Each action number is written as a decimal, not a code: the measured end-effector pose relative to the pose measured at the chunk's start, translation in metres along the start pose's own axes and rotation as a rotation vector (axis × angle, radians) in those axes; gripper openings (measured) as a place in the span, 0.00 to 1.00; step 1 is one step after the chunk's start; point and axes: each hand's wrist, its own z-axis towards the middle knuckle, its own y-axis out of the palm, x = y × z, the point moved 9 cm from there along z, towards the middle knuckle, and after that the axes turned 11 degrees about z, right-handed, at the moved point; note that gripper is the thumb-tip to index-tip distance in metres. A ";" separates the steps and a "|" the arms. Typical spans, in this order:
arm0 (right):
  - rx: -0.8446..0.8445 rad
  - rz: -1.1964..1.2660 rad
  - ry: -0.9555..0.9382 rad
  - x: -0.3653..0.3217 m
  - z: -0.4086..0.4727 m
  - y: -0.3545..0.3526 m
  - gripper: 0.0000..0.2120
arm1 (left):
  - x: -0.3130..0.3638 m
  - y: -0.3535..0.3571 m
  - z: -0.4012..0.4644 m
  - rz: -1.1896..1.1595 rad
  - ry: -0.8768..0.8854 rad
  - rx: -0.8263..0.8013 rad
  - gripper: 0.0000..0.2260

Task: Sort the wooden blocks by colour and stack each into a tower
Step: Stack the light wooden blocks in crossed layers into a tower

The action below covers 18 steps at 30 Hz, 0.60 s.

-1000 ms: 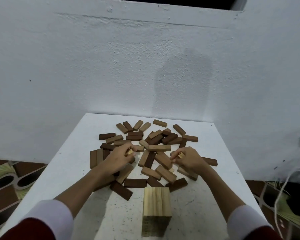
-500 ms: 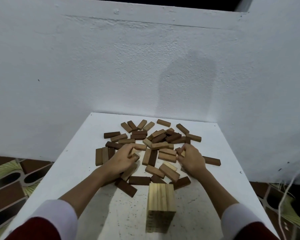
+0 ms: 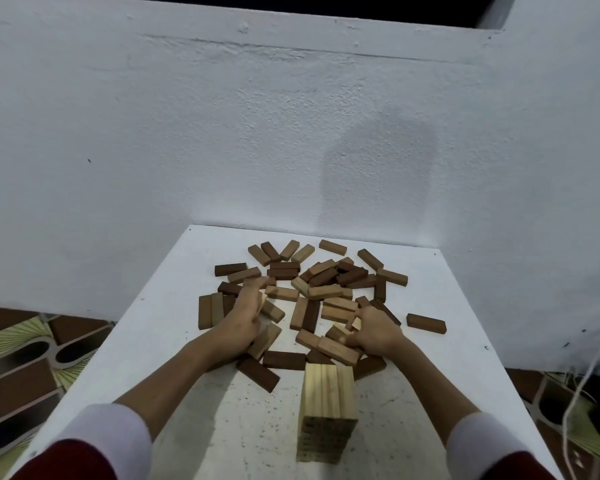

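I saw the left hand (image 3: 246, 318) curled around a pale block (image 3: 264, 336) and the right hand (image 3: 374, 330) pinching another in the block pile (image 3: 321, 289); the pale tower (image 3: 328, 407) stood at six o'clock.

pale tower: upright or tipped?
Upright. The pale tower stands square on the table, its top layer of three blocks level; neither hand touches it.

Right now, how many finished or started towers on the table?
1: the pale tower stands at the near edge, in front of the loose pile. No other stack shows, though the hands cover some blocks.
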 end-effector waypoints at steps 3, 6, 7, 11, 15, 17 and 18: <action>0.065 -0.014 -0.026 -0.006 -0.005 -0.006 0.13 | -0.001 -0.004 -0.002 0.054 0.021 0.034 0.20; 0.226 0.058 -0.025 -0.008 -0.016 -0.031 0.06 | -0.003 -0.015 -0.001 0.106 0.006 0.124 0.22; 0.278 0.144 -0.020 -0.009 -0.020 -0.043 0.05 | -0.002 -0.019 -0.001 0.108 -0.004 0.143 0.24; 0.336 0.573 -0.021 -0.035 -0.048 -0.091 0.04 | 0.013 -0.044 -0.011 0.066 0.030 0.254 0.24; 0.157 0.751 -0.061 -0.089 -0.081 -0.104 0.06 | 0.057 -0.072 -0.029 0.035 0.175 0.354 0.25; 0.079 0.732 -0.116 -0.118 -0.097 -0.101 0.06 | 0.088 -0.084 -0.042 0.064 0.307 0.390 0.25; 0.049 0.717 -0.137 -0.131 -0.103 -0.098 0.07 | 0.102 -0.088 -0.048 0.098 0.367 0.402 0.26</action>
